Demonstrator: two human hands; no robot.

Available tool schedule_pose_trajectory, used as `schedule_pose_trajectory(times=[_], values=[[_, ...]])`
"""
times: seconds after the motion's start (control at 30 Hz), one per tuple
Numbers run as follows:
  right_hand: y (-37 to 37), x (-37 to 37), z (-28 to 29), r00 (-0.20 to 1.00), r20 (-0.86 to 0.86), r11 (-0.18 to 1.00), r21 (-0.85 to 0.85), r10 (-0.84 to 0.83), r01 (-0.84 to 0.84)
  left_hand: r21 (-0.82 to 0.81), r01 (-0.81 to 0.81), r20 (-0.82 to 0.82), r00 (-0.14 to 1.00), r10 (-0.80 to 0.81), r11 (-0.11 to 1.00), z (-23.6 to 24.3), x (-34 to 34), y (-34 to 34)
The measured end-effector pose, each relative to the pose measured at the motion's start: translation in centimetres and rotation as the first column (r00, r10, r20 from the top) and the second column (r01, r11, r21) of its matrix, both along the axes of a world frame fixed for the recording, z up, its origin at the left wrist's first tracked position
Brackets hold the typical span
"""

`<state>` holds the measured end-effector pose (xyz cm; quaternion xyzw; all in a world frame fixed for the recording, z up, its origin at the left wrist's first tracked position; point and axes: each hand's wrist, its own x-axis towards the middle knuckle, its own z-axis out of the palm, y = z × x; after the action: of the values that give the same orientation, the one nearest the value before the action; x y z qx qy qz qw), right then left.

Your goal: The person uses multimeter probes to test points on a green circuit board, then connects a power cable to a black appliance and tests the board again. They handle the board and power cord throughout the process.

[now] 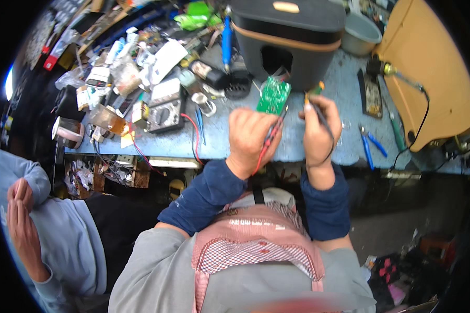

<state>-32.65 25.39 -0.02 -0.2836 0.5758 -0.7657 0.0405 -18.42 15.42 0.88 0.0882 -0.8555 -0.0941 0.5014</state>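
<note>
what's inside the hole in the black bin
Thin wires show at the lower edge of the hole, near the green board. Deeper in is too dark to tell; the lid hides the rest.

brightly lit bench [351, 78], dim floor [378, 224], black fisheye rim, bowed edges, blurred reddish patch [297, 304] below

We lose the lower end of the green circuit board [274, 95] behind the left hand [253, 136]; whether the fingers grip it, we cannot tell. The same hand covers part of the red probe [269, 140]. The right hand [318, 128] hides some of the black probe [324, 121], and any contact at its tip is too small to resolve. The interior of the dark bin [316, 65] is lost in shadow; the upper edge clips its lid. Multimeter [164, 116] dial markings: illegible to us. Neighbouring person [70, 245]: head out of view. Reddish shape [297, 304], lower edge: blurred, unidentified.
</note>
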Motion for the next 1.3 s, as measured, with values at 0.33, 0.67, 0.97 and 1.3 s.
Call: schedule_pose_trajectory(times=[0.33, 0.67, 0.97, 1.3], values=[[0.6, 4.2, 0.3, 0.711, -0.699, 0.994, 0.105, 0.083, -0.013, -0.027, -0.041, 0.055, 0.998, 0.042, 0.999, -0.4, 2.5, 1.1], [2.7, 8.1, 0.3, 0.671, -0.729, 0.991, 0.076, 0.132, -0.112, -0.449, -0.083, 0.168, 0.97, 0.175, 0.89, 3.7, 9.8, -2.4], [4.3, 1.4, 0.3, 0.803, -0.576, 0.988, -0.051, -0.15, 0.148, -0.597, -0.594, 0.066, 0.633, 0.771, 0.539, 17.5, 11.7, -25.6], [4.9, 0.0, -0.9, 0.907, -0.416, 0.983, 0.132, -0.064, 0.13, -0.214, -0.285, 0.328, 0.88, 0.344, 0.934, 15.7, 7.2, -22.1]])
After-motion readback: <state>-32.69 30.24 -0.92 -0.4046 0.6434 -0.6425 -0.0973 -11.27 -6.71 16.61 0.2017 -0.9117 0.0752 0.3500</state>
